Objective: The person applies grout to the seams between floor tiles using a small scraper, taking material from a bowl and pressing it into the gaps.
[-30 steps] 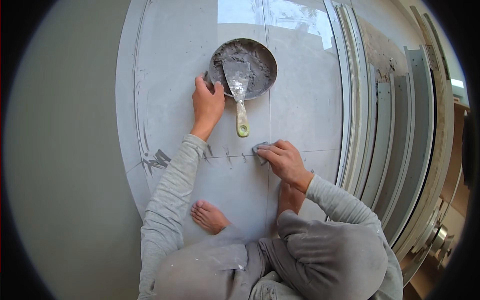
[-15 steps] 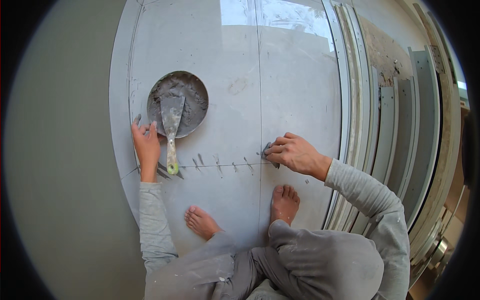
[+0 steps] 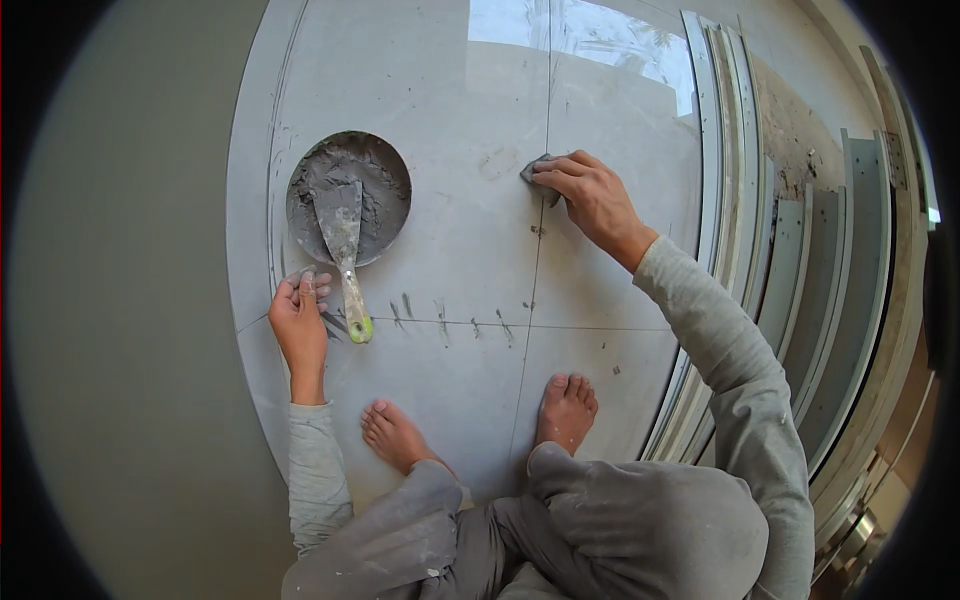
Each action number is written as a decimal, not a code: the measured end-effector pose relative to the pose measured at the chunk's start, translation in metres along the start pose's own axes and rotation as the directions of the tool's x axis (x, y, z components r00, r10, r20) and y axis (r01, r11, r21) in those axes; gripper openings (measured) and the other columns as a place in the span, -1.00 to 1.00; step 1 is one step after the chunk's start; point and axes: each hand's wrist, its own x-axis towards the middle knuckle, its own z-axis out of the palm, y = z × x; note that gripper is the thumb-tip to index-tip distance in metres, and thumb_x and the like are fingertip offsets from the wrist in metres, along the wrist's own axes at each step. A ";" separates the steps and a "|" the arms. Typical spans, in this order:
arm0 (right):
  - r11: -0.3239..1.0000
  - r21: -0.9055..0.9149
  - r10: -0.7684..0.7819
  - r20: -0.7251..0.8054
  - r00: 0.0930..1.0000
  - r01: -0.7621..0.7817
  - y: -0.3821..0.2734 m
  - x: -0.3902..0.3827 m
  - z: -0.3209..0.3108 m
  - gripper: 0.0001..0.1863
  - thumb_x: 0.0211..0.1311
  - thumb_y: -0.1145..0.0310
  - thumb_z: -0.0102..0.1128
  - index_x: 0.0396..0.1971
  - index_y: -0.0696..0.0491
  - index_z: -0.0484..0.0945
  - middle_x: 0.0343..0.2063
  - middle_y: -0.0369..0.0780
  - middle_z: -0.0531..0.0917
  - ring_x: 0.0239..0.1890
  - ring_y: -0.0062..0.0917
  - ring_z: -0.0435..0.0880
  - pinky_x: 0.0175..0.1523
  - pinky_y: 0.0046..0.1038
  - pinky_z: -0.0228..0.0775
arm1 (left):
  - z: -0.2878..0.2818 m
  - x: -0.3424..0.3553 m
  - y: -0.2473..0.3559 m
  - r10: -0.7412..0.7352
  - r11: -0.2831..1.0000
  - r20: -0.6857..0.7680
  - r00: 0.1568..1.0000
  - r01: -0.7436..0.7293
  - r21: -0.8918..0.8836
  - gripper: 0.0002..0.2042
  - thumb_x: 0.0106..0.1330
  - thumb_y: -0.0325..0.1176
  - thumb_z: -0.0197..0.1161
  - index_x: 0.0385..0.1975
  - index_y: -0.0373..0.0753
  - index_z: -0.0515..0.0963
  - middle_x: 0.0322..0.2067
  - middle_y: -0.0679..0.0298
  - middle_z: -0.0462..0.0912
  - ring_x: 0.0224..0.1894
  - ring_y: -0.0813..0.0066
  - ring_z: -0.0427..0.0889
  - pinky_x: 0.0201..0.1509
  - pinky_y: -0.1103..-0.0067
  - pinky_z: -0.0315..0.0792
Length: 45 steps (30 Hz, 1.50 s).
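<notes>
My right hand (image 3: 592, 195) is closed on a small flat grey scraper-like piece (image 3: 543, 180), mostly hidden by my fingers, pressed to the floor tile at the long joint. My left hand (image 3: 299, 312) is loosely bent just below a round bowl (image 3: 404, 225), its fingers partly apart, with nothing visible in them. Grey paste (image 3: 375, 170) fills the bowl. A putty knife (image 3: 340, 225) lies with its blade in the paste and its green-tipped handle over the near rim. Dabs of grey paste (image 3: 475, 327) cross the joint running sideways; another small dab (image 3: 537, 230) sits just below my right hand.
Long metal profiles (image 3: 790, 250) lie stacked along the right side. A plain grey surface (image 3: 130, 300) takes up the left. My bare feet (image 3: 566, 410) rest on the light glossy tiles (image 3: 450, 400), and window light reflects off the far tiles.
My right hand has moved away from me along the long joint with the grey piece, leaving small dabs behind. My left hand has drawn back slightly from the bowl, its fingers more curled.
</notes>
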 end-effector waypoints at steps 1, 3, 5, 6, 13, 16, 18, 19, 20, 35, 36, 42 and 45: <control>1.000 0.001 0.002 0.007 1.000 -0.002 -0.002 -0.013 -0.002 -0.62 0.02 0.70 0.13 -0.18 0.06 0.73 -0.17 -0.27 0.77 -0.09 -0.30 0.66 0.05 -0.34 0.54 | 0.004 -0.004 0.003 0.031 0.999 -0.003 1.000 -0.031 0.033 -0.77 0.55 -0.34 0.18 -0.04 -0.41 0.56 -0.25 0.20 0.79 -0.31 0.69 0.64 -0.30 0.73 0.43; 0.995 0.052 0.065 0.260 0.964 -0.081 -0.015 -0.023 -0.011 -0.61 0.03 0.72 0.13 -0.15 0.07 0.72 -0.17 -0.24 0.76 -0.12 -0.28 0.64 0.02 -0.35 0.55 | -0.001 -0.009 0.011 0.009 0.998 -0.014 1.000 -0.008 0.069 -0.78 0.54 -0.34 0.21 -0.11 -0.42 0.59 -0.29 0.20 0.79 -0.36 0.70 0.63 -0.33 0.73 0.42; 0.988 0.091 0.097 0.240 0.966 -0.122 -0.013 -0.013 -0.016 -0.61 0.03 0.72 0.12 -0.15 0.07 0.72 -0.18 -0.23 0.76 -0.13 -0.27 0.64 0.00 -0.34 0.55 | 0.000 -0.015 0.019 -0.015 0.995 -0.014 1.000 0.016 0.096 -0.78 0.53 -0.33 0.23 -0.18 -0.42 0.62 -0.33 0.20 0.80 -0.42 0.71 0.62 -0.37 0.73 0.40; 0.977 0.122 0.142 0.226 0.964 -0.173 -0.011 -0.011 -0.020 -0.61 0.03 0.72 0.12 -0.15 0.08 0.72 -0.19 -0.22 0.76 -0.14 -0.25 0.64 -0.01 -0.33 0.55 | 0.002 -0.017 0.023 -0.013 0.992 -0.010 1.000 0.014 0.122 -0.77 0.51 -0.32 0.25 -0.21 -0.42 0.63 -0.38 0.22 0.79 -0.45 0.72 0.61 -0.39 0.72 0.39; 0.989 0.073 0.118 0.111 0.987 -0.127 -0.046 -0.044 0.003 -0.62 -0.03 0.71 0.10 -0.16 0.14 0.63 -0.23 -0.20 0.69 -0.20 -0.25 0.56 -0.09 -0.31 0.54 | 0.009 -0.018 0.009 0.063 0.988 -0.058 0.996 -0.054 0.148 -0.77 0.50 -0.32 0.27 -0.19 -0.42 0.68 -0.47 0.26 0.74 -0.50 0.71 0.56 -0.40 0.70 0.40; 0.976 0.121 0.128 0.359 0.925 -0.182 -0.081 -0.068 0.000 -0.65 0.02 0.69 0.14 -0.15 0.13 0.65 -0.27 -0.18 0.71 -0.24 -0.24 0.58 -0.12 -0.31 0.54 | 0.001 -0.024 0.006 0.118 0.987 -0.090 0.989 -0.107 0.123 -0.76 0.52 -0.36 0.22 -0.09 -0.44 0.66 -0.39 0.22 0.74 -0.41 0.67 0.60 -0.33 0.65 0.47; 0.899 0.311 0.193 0.353 0.916 -0.309 -0.090 -0.059 -0.003 -0.67 0.05 0.67 0.16 -0.15 0.12 0.65 -0.30 -0.17 0.72 -0.26 -0.22 0.60 -0.13 -0.30 0.53 | 0.004 -0.030 0.011 0.132 0.981 -0.053 0.990 -0.123 0.149 -0.74 0.53 -0.37 0.19 0.02 -0.45 0.60 -0.33 0.19 0.73 -0.34 0.62 0.63 -0.27 0.62 0.50; 0.774 0.468 0.271 0.365 0.891 -0.427 -0.095 -0.051 -0.006 -0.69 0.08 0.65 0.17 -0.14 0.12 0.66 -0.33 -0.15 0.72 -0.29 -0.20 0.61 -0.14 -0.29 0.53 | 0.006 -0.035 0.012 0.149 0.976 -0.001 0.989 -0.147 0.161 -0.69 0.54 -0.38 0.16 0.13 -0.47 0.54 -0.27 0.17 0.73 -0.27 0.57 0.65 -0.21 0.59 0.53; 0.769 0.495 0.242 0.360 0.901 -0.404 -0.103 -0.032 -0.010 -0.69 0.08 0.65 0.17 -0.14 0.12 0.66 -0.33 -0.15 0.72 -0.29 -0.20 0.61 -0.14 -0.29 0.53 | 0.005 -0.039 0.009 0.153 0.981 -0.003 0.988 -0.151 0.125 -0.63 0.53 -0.37 0.17 0.22 -0.47 0.45 -0.24 0.16 0.72 -0.23 0.51 0.67 -0.17 0.56 0.53; 0.905 0.402 -0.274 0.297 0.914 0.141 -0.147 0.125 0.094 -0.80 0.06 0.66 0.06 -0.28 0.25 0.57 -0.44 0.10 0.67 -0.29 0.05 0.69 -0.13 -0.03 0.54 | 0.016 -0.045 0.001 0.197 0.949 -0.126 0.972 -0.157 0.275 -0.47 0.45 -0.42 0.21 0.36 -0.48 0.27 -0.05 0.01 0.66 -0.09 0.33 0.66 0.04 0.46 0.51; 0.909 0.393 -0.276 0.318 0.907 0.139 -0.151 0.124 0.098 -0.80 0.06 0.66 0.06 -0.27 0.26 0.55 -0.44 0.11 0.68 -0.28 0.05 0.70 -0.13 -0.03 0.54 | 0.015 -0.045 0.007 0.190 0.950 -0.131 0.973 -0.149 0.275 -0.47 0.45 -0.42 0.21 0.36 -0.48 0.27 -0.05 0.01 0.66 -0.09 0.33 0.66 0.04 0.46 0.51; 0.904 0.426 -0.271 0.502 0.821 0.038 -0.159 0.133 0.097 -0.80 0.10 0.64 0.07 -0.25 0.28 0.53 -0.35 0.15 0.69 -0.17 0.05 0.69 -0.08 -0.03 0.53 | 0.008 -0.046 0.016 0.062 0.952 -0.077 0.995 -0.036 0.303 -0.47 0.44 -0.37 0.22 0.32 -0.50 0.29 0.12 -0.17 0.60 0.14 0.06 0.63 0.23 0.36 0.45; 0.877 0.478 -0.261 0.553 0.791 -0.045 -0.147 0.140 0.085 -0.78 0.14 0.59 0.10 -0.19 0.27 0.55 -0.27 0.13 0.69 -0.12 0.05 0.67 -0.04 -0.06 0.53 | 0.013 -0.049 0.017 0.044 0.948 -0.070 0.997 -0.020 0.317 -0.46 0.43 -0.36 0.23 0.32 -0.50 0.28 0.15 -0.20 0.57 0.20 0.03 0.59 0.28 0.35 0.42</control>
